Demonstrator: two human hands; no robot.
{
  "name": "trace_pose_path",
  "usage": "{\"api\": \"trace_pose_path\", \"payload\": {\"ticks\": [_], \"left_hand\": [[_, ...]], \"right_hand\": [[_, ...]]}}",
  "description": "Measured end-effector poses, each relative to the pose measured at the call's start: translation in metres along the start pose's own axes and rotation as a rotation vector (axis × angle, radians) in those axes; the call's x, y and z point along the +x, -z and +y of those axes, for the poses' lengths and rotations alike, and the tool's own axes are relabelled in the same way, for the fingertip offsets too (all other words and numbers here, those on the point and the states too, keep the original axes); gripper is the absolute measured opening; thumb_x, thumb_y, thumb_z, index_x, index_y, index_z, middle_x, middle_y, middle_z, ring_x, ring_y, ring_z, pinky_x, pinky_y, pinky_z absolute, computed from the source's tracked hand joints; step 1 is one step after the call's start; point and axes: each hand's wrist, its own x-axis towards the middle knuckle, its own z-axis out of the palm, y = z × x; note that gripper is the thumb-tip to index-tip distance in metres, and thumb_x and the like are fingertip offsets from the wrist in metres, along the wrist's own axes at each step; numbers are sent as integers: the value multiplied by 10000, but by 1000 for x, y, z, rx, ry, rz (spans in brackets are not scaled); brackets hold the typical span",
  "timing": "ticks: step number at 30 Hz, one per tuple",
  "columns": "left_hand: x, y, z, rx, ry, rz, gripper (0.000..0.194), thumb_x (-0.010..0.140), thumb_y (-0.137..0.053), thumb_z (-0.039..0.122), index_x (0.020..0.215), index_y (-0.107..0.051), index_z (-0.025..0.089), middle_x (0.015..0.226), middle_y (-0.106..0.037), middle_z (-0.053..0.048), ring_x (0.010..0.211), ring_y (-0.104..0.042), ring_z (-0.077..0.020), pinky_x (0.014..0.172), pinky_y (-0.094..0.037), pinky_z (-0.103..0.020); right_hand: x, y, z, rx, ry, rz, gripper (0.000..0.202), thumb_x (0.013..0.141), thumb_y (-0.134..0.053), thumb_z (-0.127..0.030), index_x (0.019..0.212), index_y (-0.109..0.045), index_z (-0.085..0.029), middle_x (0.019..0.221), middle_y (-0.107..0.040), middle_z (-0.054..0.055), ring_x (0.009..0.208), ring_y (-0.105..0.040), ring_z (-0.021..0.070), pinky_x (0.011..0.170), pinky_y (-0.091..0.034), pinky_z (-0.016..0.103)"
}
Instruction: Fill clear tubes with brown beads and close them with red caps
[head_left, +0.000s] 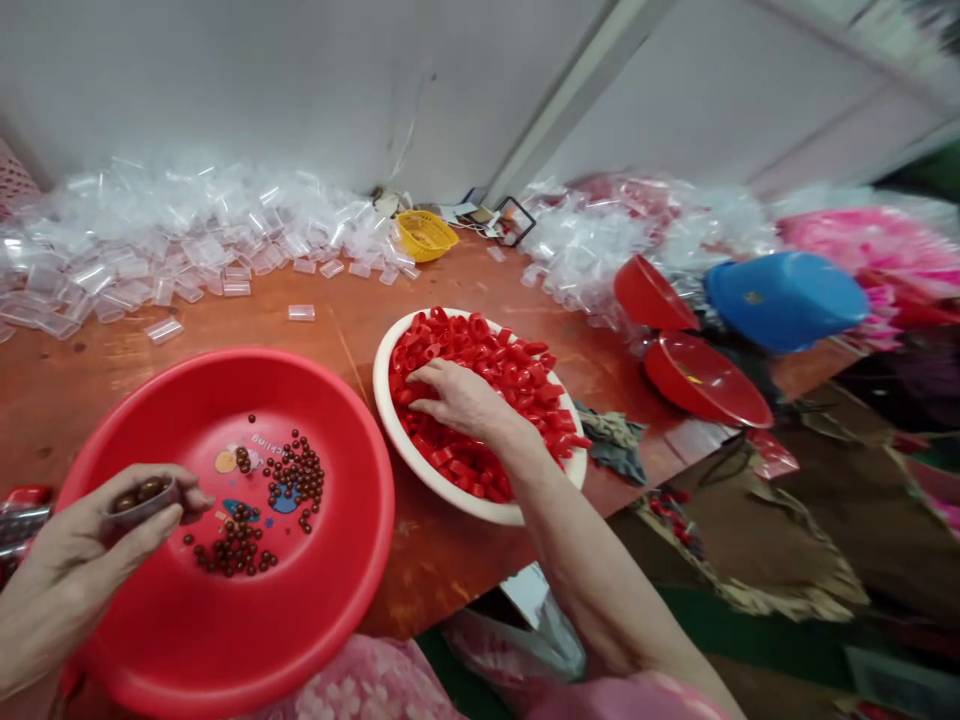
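partly, red pieces (517, 375) hide the right hand's (454, 398) fingertips.

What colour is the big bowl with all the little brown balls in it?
The big bowl is bright red; it shows best in the head view.

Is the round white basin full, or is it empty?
Full: small red plastic pieces heap up across the white basin, and the right hand reaches in among them.

- Left hand (82, 560): wrist cut off at the left edge.
- Balls in its clear container (142, 512): lower parts hidden.
- Right hand (459, 398): some fingertips hidden.
- Pink bag (877, 240): blurred.
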Motion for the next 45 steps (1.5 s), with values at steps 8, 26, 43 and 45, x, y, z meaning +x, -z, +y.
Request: {"api": "trace_pose_path", "payload": {"ticks": [8, 26, 43, 45], "left_hand": [[6, -31, 21, -246, 89, -61, 237, 801, -734, 350, 992, -680, 220, 938, -736, -19, 887, -682, -169, 812, -540, -259], [-7, -50, 13, -512, 70, -279, 226, 772, -687, 260, 937, -582, 146, 827, -614, -12, 783, -570, -124, 762, -447, -275], [-17, -26, -9, -427, 51, -298, 235, 824, -656, 330, 961, -594, 150, 698, -507, 31, 604, -437, -92, 569, -361, -233], [-17, -26, -12, -440, 78, -284, 247, 826, -648, 328, 990, -592, 152, 724, -540, 20, 626, -474, -101, 593, -384, -243]], "right_hand": [[-9, -8, -4, -22, 72, -3, 136, 889, -546, -190, 892, -678, -159, 931, -656, 112, 857, -608, 223, 818, -472, 352], [-15, 17, -152, 1304, 149, 132, 250, 699, -815, -180, 883, -664, -257, 840, -756, -13, 648, -697, 136, 550, -564, 216], [14, 19, -207, 744, 738, -111, 134, 893, -636, -285, 934, -759, -252, 874, -740, 47, 784, -700, 151, 692, -571, 243], [14, 22, -203, 706, 715, -117, 120, 884, -646, -283, 921, -756, -253, 860, -742, 44, 776, -705, 161, 691, -579, 252]]}}
